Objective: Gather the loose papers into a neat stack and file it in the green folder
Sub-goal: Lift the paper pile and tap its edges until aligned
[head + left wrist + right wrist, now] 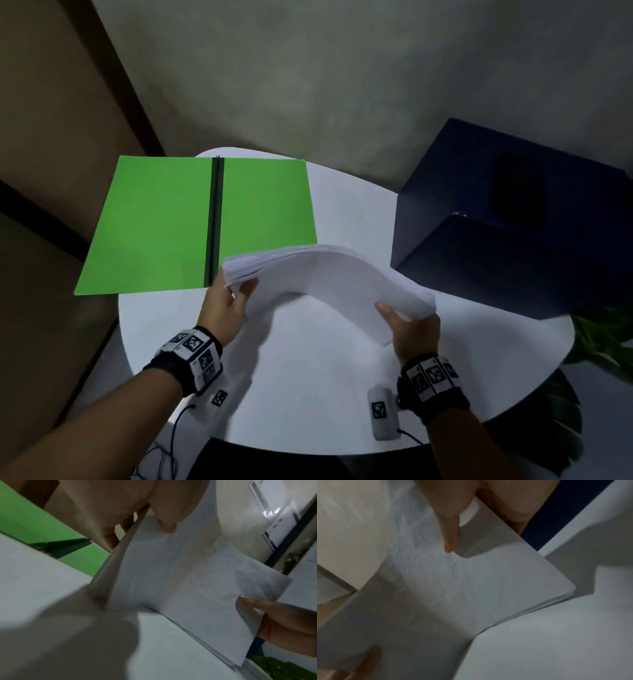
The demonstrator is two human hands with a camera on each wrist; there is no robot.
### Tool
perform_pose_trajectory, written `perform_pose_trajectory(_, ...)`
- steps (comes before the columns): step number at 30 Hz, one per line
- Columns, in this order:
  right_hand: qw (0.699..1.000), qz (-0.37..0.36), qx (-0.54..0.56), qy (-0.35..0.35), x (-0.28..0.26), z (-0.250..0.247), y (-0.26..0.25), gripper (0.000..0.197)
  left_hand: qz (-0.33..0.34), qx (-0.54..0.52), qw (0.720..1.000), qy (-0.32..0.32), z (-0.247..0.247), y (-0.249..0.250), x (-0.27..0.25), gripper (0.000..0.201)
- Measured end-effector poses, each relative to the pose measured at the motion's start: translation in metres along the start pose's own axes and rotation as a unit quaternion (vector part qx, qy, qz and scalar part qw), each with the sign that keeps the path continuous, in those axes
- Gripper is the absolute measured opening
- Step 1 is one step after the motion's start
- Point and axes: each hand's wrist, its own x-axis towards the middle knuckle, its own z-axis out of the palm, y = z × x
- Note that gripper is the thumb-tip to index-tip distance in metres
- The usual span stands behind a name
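Note:
A thick stack of white papers (pixel 322 284) hangs arched above the white table (pixel 308 394), held at both ends. My left hand (pixel 233 294) grips its left end, thumb on the near face and fingers behind, just in front of the green folder (pixel 157 222). My right hand (pixel 407 325) grips the right end with the thumb on top. The folder lies open and flat at the back left, with a dark spine (pixel 215 222) down its middle. The left wrist view shows the paper stack (pixel 180 581) from below; the right wrist view shows the same stack (pixel 453 588).
A dark blue box (pixel 507 219) stands on the table's right side, close behind the stack's right end. Green plant leaves (pixel 603 339) reach in past the right table edge. The folder's left half overhangs the table edge. A grey wall lies behind.

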Motion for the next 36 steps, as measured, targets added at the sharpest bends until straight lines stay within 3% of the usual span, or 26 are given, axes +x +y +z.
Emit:
perform_pose_trajectory(2,1.000,0.001,0.012,0.000,0.002,-0.001,0.003,0.024,-0.003,-0.040,0.999,0.021,0.004,0.006,0.006,0.025)
perform_pose_trajectory(5,1.000,0.002,0.011,0.005,0.005,0.000,0.005,0.025,-0.014,-0.111,0.993,0.022,0.006,0.016,0.011,0.028)
perform_pose_trajectory(10,1.000,-0.008,0.001,0.023,0.014,-0.007,-0.004,0.034,-0.002,-0.091,0.996,0.019,-0.005,0.032,0.027,0.022)
perform_pose_trajectory(12,1.000,-0.015,-0.025,0.009,0.021,-0.010,0.001,0.034,-0.029,-0.078,0.996,0.011,-0.005,0.028,0.030,0.019)
perform_pose_trajectory(16,0.986,0.083,-0.136,-0.049,0.022,0.011,0.051,0.042,-0.173,0.095,0.973,-0.116,0.022,-0.002,0.020,0.030)
perform_pose_trajectory(18,0.975,0.132,-0.170,-0.057,0.018,0.018,0.072,0.049,-0.192,0.151,0.961,-0.130,0.031,-0.015,0.019,0.033)
perform_pose_trajectory(21,0.964,0.154,-0.210,-0.046,0.017,0.016,0.077,0.065,-0.147,0.102,0.978,-0.106,0.026,-0.010,0.024,0.025)
perform_pose_trajectory(23,0.950,0.102,-0.294,-0.024,0.024,0.015,0.070,0.089,-0.094,0.064,0.987,-0.110,0.017,0.000,0.029,0.017)
perform_pose_trajectory(25,0.926,-0.020,-0.377,-0.014,0.034,0.019,0.053,0.103,-0.046,0.037,0.990,-0.127,0.006,0.013,0.034,0.014)
perform_pose_trajectory(26,0.921,-0.082,-0.379,-0.045,0.040,0.024,0.043,0.106,-0.028,0.023,0.990,-0.138,0.001,0.019,0.040,0.015)
perform_pose_trajectory(28,0.922,-0.131,-0.328,-0.160,0.046,0.039,0.019,0.101,-0.017,-0.002,0.986,-0.167,-0.011,0.031,0.053,0.016)
perform_pose_trajectory(30,0.908,-0.115,-0.309,-0.259,0.052,0.051,0.008,0.075,-0.012,-0.017,0.978,-0.206,-0.020,0.044,0.067,0.018)
perform_pose_trajectory(33,0.915,-0.078,-0.253,-0.305,0.052,0.055,0.004,0.039,0.020,0.031,0.974,-0.224,-0.029,0.055,0.080,0.027)
perform_pose_trajectory(34,0.927,-0.076,-0.213,-0.298,0.050,0.054,0.002,0.032,0.029,0.080,0.979,-0.185,-0.031,0.054,0.082,0.037)
perform_pose_trajectory(36,0.949,-0.094,-0.147,-0.262,0.046,0.047,-0.004,0.022,0.013,0.153,0.988,-0.033,-0.037,0.049,0.081,0.078)
